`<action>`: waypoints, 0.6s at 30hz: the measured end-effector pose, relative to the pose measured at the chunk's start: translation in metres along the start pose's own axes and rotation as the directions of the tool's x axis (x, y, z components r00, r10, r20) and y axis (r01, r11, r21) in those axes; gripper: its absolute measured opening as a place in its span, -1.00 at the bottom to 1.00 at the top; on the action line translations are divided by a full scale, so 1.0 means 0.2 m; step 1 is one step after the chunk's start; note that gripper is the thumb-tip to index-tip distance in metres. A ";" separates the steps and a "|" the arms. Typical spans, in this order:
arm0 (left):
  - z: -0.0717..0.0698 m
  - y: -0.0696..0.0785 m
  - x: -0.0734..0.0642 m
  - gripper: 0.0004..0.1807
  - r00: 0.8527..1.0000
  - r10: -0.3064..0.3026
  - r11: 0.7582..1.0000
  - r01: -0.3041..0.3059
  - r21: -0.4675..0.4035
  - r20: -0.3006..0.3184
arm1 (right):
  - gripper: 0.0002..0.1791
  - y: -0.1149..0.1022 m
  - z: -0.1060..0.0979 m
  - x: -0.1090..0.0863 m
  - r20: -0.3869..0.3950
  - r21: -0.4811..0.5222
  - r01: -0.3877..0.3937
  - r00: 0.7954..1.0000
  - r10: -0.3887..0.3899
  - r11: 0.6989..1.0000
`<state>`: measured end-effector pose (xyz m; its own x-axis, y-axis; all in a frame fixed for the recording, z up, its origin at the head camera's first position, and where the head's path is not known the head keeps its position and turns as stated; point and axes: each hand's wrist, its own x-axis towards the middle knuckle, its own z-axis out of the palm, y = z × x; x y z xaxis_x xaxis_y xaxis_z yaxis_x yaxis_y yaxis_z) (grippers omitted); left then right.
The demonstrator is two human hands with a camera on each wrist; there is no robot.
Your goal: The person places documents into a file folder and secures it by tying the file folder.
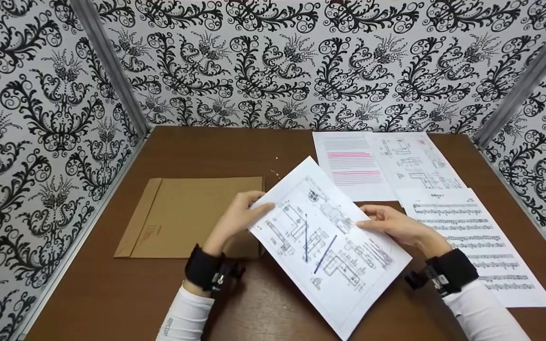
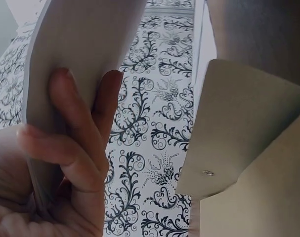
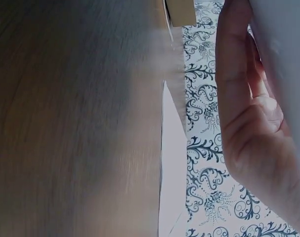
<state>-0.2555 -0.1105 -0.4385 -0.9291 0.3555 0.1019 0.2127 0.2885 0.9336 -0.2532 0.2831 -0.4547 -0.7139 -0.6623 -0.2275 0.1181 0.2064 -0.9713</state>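
Note:
A stack of white paper sheets [image 1: 301, 279], its top one printed with technical drawings and marked with blue pen strokes, is held tilted above the table by both hands. My left hand [image 1: 240, 215] pinches its left edge, thumb on the printed face; in the left wrist view the fingers [image 2: 75, 148] lie against the back of the sheets. At the opposite edge my right hand [image 1: 396, 225] grips the paper with its thumb on top and fingers behind. To the left, a brown envelope [image 1: 197, 218] lies flat, close beside my left wrist.
At the back right lie a text page with pink highlighting [image 1: 353, 166] and another drawing sheet [image 1: 420, 161]. A sheet of music [image 1: 462, 237] overlaps them at the right, under my right forearm. Patterned walls [image 1: 273, 61] enclose the brown table [image 1: 216, 151].

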 end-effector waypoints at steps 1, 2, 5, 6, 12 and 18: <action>-0.01 0.00 0.00 -0.66 1.000 0.004 1.000 -0.004 -0.010 -0.002 | -0.76 0.00 0.00 0.00 -0.002 0.003 -0.004 1.000 0.004 1.000; -0.02 0.00 0.00 -0.66 1.000 0.013 1.000 -0.013 -0.012 -0.007 | -0.78 0.00 -0.01 0.00 -0.006 0.005 -0.008 1.000 0.008 1.000; -0.05 0.00 -0.01 -0.66 0.999 0.018 1.000 -0.019 -0.022 -0.026 | -0.81 0.01 -0.02 -0.01 -0.031 0.015 -0.028 0.999 0.028 0.999; -0.05 0.00 -0.01 -0.67 0.999 0.018 0.999 -0.019 -0.026 -0.034 | -0.82 0.02 -0.02 -0.02 -0.037 0.018 -0.027 0.999 0.027 0.999; -0.08 0.01 -0.02 -0.69 0.991 -0.008 0.998 -0.001 -0.067 -0.131 | -0.80 0.04 -0.06 -0.05 -0.078 0.094 0.028 0.997 -0.021 0.995; -0.08 0.02 -0.02 -0.72 0.973 -0.025 0.995 0.002 -0.100 -0.230 | -0.72 0.05 -0.05 -0.05 -0.184 0.277 0.054 0.983 -0.002 0.959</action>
<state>-0.2567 -0.1254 -0.4303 -0.9787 0.1346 0.1548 0.1798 0.1991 0.9634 -0.2519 0.2991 -0.4621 -0.8287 -0.5192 -0.2090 0.2662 -0.0371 -0.9632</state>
